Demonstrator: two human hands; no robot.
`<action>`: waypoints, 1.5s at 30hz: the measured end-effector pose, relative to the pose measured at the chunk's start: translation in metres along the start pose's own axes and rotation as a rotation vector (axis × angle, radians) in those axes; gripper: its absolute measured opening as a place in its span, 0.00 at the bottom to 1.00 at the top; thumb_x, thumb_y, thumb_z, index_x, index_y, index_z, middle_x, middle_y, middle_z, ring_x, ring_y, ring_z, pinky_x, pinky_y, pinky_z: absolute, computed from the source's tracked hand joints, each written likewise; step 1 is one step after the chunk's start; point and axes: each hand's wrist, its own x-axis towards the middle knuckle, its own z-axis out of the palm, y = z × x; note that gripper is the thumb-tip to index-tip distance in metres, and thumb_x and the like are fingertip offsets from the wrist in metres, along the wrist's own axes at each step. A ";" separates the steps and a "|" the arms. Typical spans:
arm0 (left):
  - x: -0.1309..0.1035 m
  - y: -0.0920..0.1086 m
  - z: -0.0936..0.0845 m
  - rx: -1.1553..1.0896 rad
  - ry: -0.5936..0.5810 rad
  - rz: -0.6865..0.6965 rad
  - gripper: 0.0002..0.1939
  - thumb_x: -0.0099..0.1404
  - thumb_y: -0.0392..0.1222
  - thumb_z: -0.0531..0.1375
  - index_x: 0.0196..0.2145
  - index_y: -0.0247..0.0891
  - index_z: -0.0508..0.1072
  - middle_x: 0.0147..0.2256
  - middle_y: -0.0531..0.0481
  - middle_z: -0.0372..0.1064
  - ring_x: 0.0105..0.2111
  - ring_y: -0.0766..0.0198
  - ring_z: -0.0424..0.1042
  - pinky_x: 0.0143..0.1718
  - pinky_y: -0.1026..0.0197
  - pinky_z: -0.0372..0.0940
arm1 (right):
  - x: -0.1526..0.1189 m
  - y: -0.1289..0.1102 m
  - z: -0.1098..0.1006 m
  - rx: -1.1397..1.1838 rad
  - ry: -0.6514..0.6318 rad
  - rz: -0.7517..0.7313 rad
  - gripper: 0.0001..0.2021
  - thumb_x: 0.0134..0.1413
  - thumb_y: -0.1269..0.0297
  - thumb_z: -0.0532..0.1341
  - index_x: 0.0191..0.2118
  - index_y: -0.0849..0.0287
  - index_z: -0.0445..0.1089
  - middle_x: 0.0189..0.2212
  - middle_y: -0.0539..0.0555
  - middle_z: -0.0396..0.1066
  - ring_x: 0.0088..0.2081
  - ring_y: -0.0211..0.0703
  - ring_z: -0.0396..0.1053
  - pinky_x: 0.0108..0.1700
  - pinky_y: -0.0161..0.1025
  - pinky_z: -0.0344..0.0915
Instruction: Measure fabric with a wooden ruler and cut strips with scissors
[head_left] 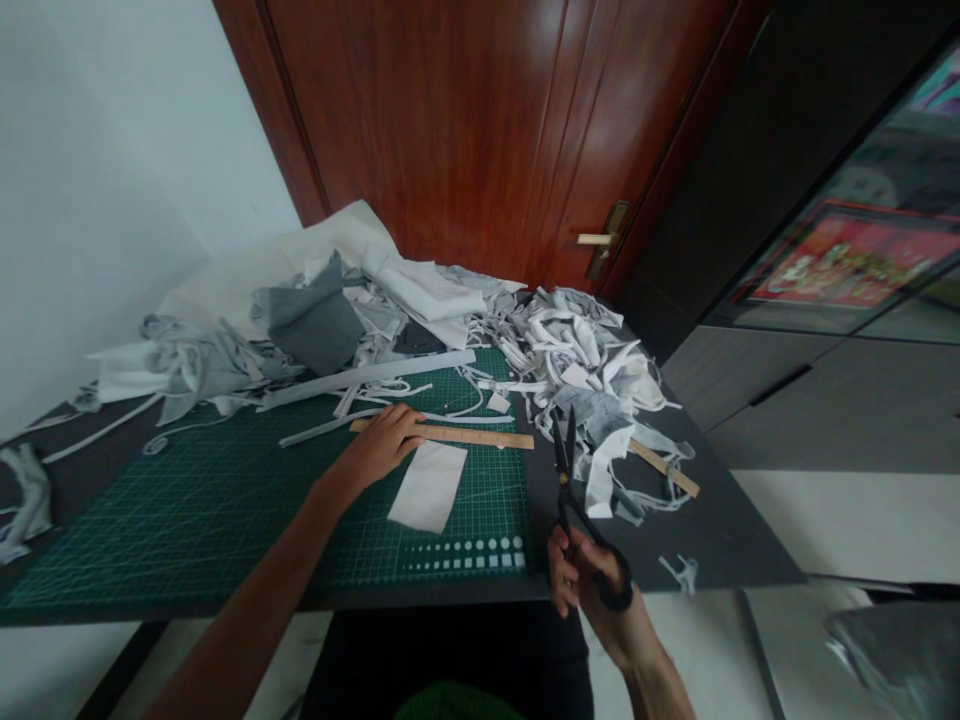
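Observation:
My left hand (384,440) is closed over a wooden ruler (476,436) that lies across the green cutting mat (247,510). Just below the ruler, flat on the mat, is a white piece of cloth (430,487). My right hand (589,570) grips black scissors (564,480) by the handles near the table's front edge. Their blades are slightly apart and point away from me, with nothing seen between them. Thin white strips (330,428) lie on the mat beyond my left hand.
Heaped grey and white fabric scraps (577,340) cover the back right. More cloth, including a dark grey piece (315,315), is piled along the back left. A second wooden strip (664,467) pokes out of the scraps. Behind the table stands a brown door (465,130).

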 end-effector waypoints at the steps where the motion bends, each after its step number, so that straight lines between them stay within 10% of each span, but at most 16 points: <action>1: 0.000 -0.003 -0.001 0.009 -0.013 -0.001 0.13 0.73 0.42 0.57 0.52 0.37 0.71 0.51 0.41 0.69 0.54 0.49 0.67 0.57 0.46 0.63 | -0.001 0.001 -0.002 -0.002 0.007 -0.008 0.22 0.56 0.42 0.69 0.37 0.57 0.67 0.25 0.43 0.56 0.22 0.33 0.52 0.25 0.35 0.63; 16: -0.019 0.007 -0.036 0.116 -0.216 -0.108 0.13 0.70 0.49 0.57 0.32 0.42 0.75 0.31 0.49 0.75 0.31 0.58 0.73 0.32 0.60 0.57 | 0.005 0.016 -0.002 -0.084 0.008 -0.003 0.26 0.53 0.38 0.70 0.37 0.58 0.66 0.23 0.42 0.55 0.21 0.32 0.53 0.24 0.34 0.62; 22: -0.025 0.029 -0.055 -0.143 0.020 -0.134 0.25 0.72 0.57 0.50 0.26 0.41 0.73 0.30 0.49 0.72 0.34 0.59 0.71 0.39 0.59 0.62 | 0.010 0.015 -0.001 -0.118 -0.004 -0.002 0.27 0.53 0.37 0.70 0.36 0.58 0.66 0.23 0.42 0.56 0.21 0.32 0.53 0.24 0.33 0.62; 27: -0.043 0.049 -0.047 -0.341 0.140 -0.509 0.30 0.70 0.64 0.46 0.25 0.41 0.72 0.24 0.51 0.69 0.27 0.58 0.69 0.29 0.59 0.61 | 0.011 0.016 -0.001 -0.098 0.015 -0.007 0.27 0.53 0.37 0.69 0.36 0.57 0.65 0.23 0.43 0.56 0.21 0.32 0.53 0.24 0.34 0.62; 33: -0.077 0.078 -0.015 -0.535 -0.055 -0.242 0.26 0.74 0.59 0.48 0.36 0.42 0.80 0.38 0.49 0.79 0.42 0.55 0.76 0.48 0.55 0.70 | 0.009 0.015 0.001 -0.094 0.026 -0.023 0.25 0.55 0.39 0.69 0.36 0.57 0.66 0.23 0.43 0.56 0.21 0.32 0.53 0.24 0.33 0.62; 45: -0.054 0.007 -0.010 -0.406 0.123 -0.260 0.29 0.75 0.61 0.47 0.42 0.38 0.80 0.47 0.43 0.79 0.48 0.53 0.77 0.53 0.56 0.71 | 0.009 0.018 -0.002 -0.035 0.036 -0.012 0.22 0.58 0.42 0.68 0.37 0.57 0.66 0.24 0.43 0.56 0.21 0.32 0.52 0.25 0.33 0.61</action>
